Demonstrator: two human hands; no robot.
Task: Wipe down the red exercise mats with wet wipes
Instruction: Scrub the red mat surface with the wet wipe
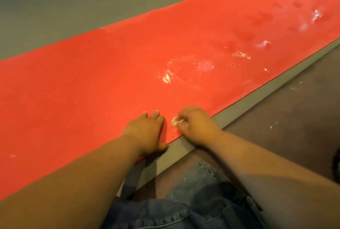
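The red mat (92,81) lies flat along a gray platform (257,100), running from lower left to upper right. The left hand (147,131) rests palm down on the mat near its near edge, its grip spread, fingers straight and the thumb at the edge. Just beside it, the right hand (196,125) has its grip curled, pinching a small crumpled white wipe (176,120) against the mat close to the same edge. White smears (167,78) and crumbs dot the mat farther up. Jeans (193,201) show below, over a brown floor (285,118) with a few white specks.
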